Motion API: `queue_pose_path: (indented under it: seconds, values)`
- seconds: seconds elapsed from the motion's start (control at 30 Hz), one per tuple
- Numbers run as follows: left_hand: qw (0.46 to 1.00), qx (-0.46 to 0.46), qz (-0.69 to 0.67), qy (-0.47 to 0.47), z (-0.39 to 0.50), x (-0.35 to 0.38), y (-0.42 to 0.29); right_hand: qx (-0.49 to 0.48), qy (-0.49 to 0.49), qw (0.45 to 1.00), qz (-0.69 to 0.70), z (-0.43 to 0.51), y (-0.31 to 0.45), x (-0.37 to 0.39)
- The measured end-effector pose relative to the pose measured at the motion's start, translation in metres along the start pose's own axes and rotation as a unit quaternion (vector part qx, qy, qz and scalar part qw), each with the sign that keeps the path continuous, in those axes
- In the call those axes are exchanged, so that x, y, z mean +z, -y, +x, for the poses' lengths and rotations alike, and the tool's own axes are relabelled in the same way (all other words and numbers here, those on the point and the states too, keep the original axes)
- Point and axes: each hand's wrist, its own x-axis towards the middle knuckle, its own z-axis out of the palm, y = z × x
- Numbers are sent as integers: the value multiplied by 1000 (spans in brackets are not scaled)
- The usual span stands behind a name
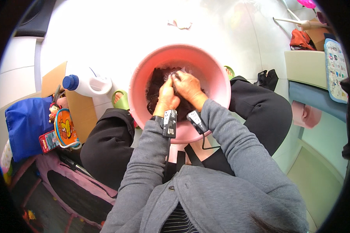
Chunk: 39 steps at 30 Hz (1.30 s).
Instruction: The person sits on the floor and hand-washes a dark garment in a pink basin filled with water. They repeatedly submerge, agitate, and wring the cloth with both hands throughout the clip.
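Observation:
A pink plastic basin point(213, 72) stands on the floor between my knees. Dark wet cloth point(157, 84) lies in it, with water and some suds around. My left hand point(166, 94) and my right hand point(189, 86) meet above the cloth near the basin's middle. Both are closed around a small bunched piece of it at the fingertips; the fingers partly hide that piece. Each wrist carries a small black box, one strapped at my left wrist point(169, 123) and one at my right wrist point(197, 121), with cables trailing from them.
Left of the basin lies a white jug with a blue cap point(87, 85), near an open cardboard box point(81, 107). A blue bag point(29, 125) and an orange round toy case point(66, 128) are farther left. A pale cabinet point(306, 68) stands to the right, near a black bag point(267, 79).

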Motion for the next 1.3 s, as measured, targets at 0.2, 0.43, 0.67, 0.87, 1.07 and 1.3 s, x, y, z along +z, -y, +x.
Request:
queue_pose_path:
  seconds: [0.2, 0.43, 0.67, 0.87, 1.07, 1.3]
  values:
    - [996, -35, -77, 35, 34, -31, 13, 106, 13, 991, -85, 19, -49, -1]
    - [994, -5, 84, -75, 36, -21, 18, 179, 195, 960, -96, 26, -36, 6]
    - [981, -135, -46, 132, 11, -23, -24, -136, 92, 981, 106, -15, 19, 6]
    - [983, -4, -15, 182, -2, -12, -5, -109, 45, 991, 57, -16, 23, -12]
    - [1000, 0, -24, 11, 3, -2, 4, -43, 0, 999, -16, 3, 4, -2]
    - [997, -31, -48, 54, 21, -14, -3, 87, 25, 994, -60, 20, -52, -4]
